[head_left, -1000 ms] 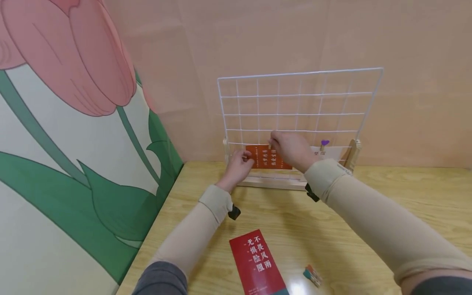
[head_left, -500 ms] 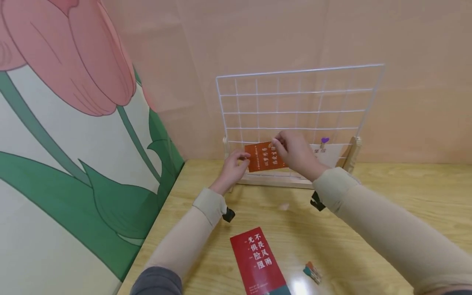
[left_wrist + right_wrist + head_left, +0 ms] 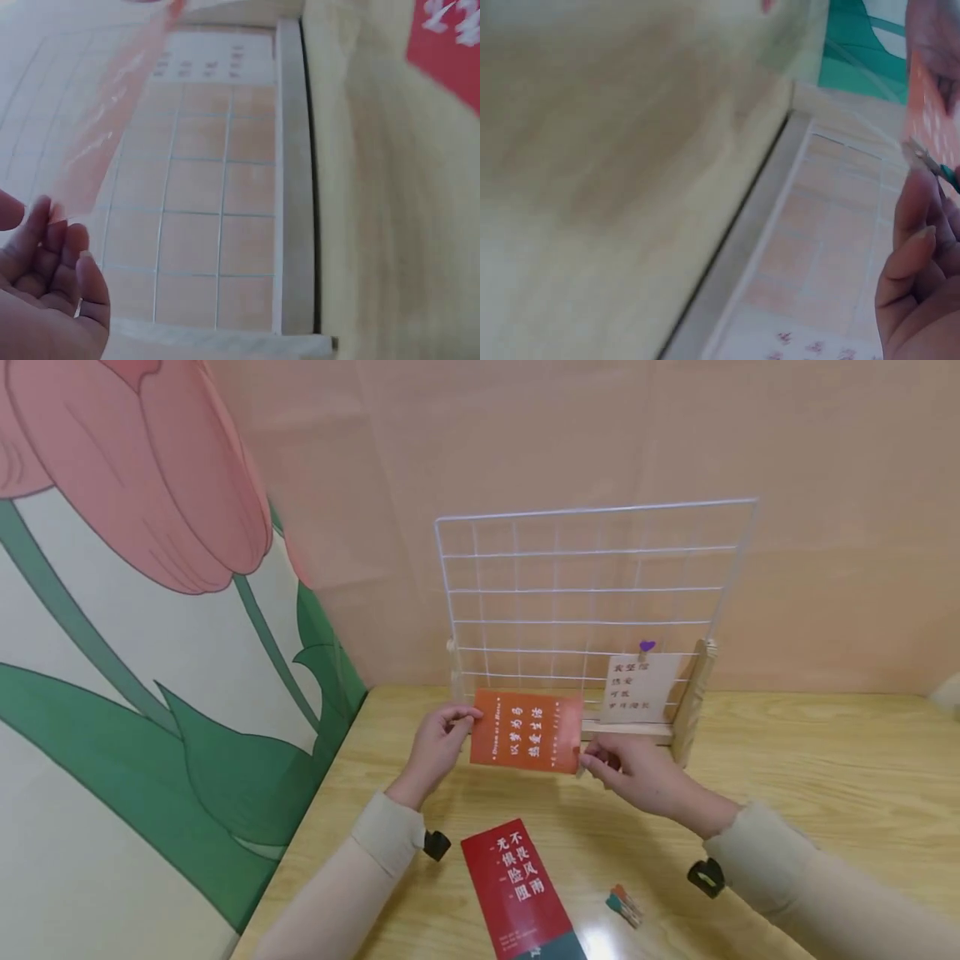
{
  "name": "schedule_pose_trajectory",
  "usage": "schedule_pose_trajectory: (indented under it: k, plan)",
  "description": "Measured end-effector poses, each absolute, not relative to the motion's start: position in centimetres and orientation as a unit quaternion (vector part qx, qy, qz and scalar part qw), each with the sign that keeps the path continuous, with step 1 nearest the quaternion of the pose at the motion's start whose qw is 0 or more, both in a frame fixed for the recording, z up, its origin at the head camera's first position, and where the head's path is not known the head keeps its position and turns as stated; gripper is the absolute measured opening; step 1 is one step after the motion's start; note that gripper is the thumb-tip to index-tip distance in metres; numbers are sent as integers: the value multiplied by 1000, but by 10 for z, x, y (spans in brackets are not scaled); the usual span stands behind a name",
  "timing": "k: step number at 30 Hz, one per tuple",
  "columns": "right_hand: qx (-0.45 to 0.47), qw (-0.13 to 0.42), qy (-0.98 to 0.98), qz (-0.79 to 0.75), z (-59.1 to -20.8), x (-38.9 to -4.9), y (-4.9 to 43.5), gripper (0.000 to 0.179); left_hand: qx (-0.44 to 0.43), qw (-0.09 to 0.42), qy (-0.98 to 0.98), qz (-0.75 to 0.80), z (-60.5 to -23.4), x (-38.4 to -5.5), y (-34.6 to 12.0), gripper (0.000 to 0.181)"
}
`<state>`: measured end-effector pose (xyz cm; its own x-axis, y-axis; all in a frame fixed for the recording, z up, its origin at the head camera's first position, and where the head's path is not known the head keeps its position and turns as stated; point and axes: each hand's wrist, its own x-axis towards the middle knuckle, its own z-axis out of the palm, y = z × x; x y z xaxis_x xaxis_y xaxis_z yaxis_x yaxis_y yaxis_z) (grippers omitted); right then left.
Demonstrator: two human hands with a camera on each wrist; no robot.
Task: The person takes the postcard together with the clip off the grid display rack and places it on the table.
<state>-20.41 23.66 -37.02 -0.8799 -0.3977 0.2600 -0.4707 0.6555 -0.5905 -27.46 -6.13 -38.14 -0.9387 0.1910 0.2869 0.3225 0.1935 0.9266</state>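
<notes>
My two hands hold an orange card (image 3: 527, 731) up in front of the wire grid (image 3: 600, 509) that stands by the worktop's (image 3: 810, 793) back edge. My left hand (image 3: 431, 747) pinches the card's left side; my right hand (image 3: 637, 772) pinches a small green-ended clip (image 3: 930, 159) at its lower right corner, though whether the clip bites the card I cannot tell. A white card (image 3: 637, 697) hangs from the grid under a purple heart clip (image 3: 647, 646). Farther from the back edge, a red card (image 3: 513, 885) lies near orange and teal clips (image 3: 624, 906).
</notes>
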Motion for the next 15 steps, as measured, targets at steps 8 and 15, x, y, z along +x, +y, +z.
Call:
schedule_pose_trajectory:
  k: [8, 15]
  plan:
    - [274, 39, -895, 350, -385, -180, 255, 12, -125, -1, -796, -593, -392, -248, -88, 20]
    - [300, 11, -889, 346, -391, -174, 253, 11, -122, -48, -823, -552, -402, -238, -97, 21]
